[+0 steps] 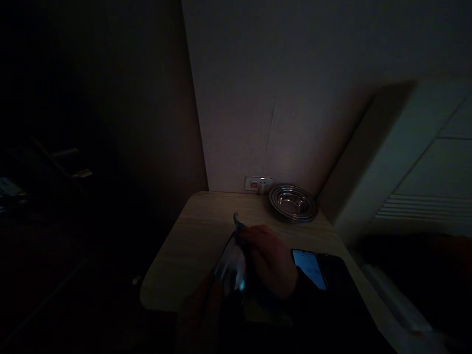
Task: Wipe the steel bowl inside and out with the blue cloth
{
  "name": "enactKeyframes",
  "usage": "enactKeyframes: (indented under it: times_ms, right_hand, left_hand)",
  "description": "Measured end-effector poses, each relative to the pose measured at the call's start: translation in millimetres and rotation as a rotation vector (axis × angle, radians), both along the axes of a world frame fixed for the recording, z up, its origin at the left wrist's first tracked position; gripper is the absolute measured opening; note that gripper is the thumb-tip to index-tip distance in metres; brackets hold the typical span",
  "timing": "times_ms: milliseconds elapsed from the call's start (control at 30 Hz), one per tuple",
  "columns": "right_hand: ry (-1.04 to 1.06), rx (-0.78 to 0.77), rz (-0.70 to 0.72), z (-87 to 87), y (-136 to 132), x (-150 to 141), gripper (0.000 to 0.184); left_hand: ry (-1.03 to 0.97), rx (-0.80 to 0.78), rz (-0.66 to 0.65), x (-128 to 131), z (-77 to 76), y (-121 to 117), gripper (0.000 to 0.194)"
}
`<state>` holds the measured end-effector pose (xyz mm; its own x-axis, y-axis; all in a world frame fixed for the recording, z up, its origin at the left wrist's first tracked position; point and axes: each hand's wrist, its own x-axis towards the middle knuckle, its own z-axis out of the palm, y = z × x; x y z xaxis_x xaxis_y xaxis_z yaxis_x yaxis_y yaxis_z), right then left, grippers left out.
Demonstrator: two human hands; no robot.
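The scene is very dark. A shiny metal dish [232,265], likely a plate or bowl, stands tilted over the near part of the table. My left hand [202,300] grips its lower left edge, with the fingers mostly lost in shadow. My right hand [271,260] is closed on a bluish-grey cloth [238,224] at the upper rim of the dish. One corner of the cloth sticks up past the fingers.
Nested metal plates [293,202] sit at the table's back right. A lit phone [309,268] lies on a dark item [341,275] right of my right hand. A wall socket [258,184] is behind the wooden table [184,246]. White cabinetry [424,172] stands at right.
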<state>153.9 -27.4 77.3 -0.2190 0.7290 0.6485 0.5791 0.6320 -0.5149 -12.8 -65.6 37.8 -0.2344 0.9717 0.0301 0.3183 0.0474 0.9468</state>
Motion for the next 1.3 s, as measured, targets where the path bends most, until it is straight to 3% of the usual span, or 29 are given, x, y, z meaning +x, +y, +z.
enactKeyframes:
  times_ms: [133,300,433,667,800,933,1033,1133,1300]
  right_hand:
    - [-0.057,0.034,0.119,1.4,-3,-3,0.03]
    - [0.073,-0.007,-0.016,-0.4,1,-4,0.031]
    - [-0.008,0.079,0.076,-1.4,-5,-7,0.029]
    - [-0.066,0.135,0.093,-1.2,-17,1,0.028]
    - [-0.059,0.192,0.027,-3.1,-19,0,0.027]
    - [-0.086,0.223,0.056,-5.2,-15,-3,0.026]
    - [-0.072,0.201,-0.012,-4.7,-11,-5,0.027]
    - [-0.112,0.201,0.043,-2.7,-10,-5,0.025]
    - [-0.113,0.185,-0.024,-1.0,-8,0,0.028]
  left_hand:
    - [-0.001,-0.031,-0.067,-4,1.8,4,0.036]
    - [-0.11,-0.111,-0.082,2,1.2,8,0.047]
    - [-0.142,-0.076,-0.07,8,2.4,8,0.047]
    - [-0.113,-0.036,-0.112,10,10.6,7,0.043]
    - [-0.09,-0.021,-0.105,12,13.0,7,0.044]
    - [-0.064,-0.014,-0.106,12,15.9,10,0.045]
    - [-0.067,-0.023,-0.109,11,17.1,12,0.046]
    - [-0.069,-0.036,-0.143,10,15.3,12,0.045]
    - [-0.1,-0.049,-0.113,11,15.2,11,0.045]
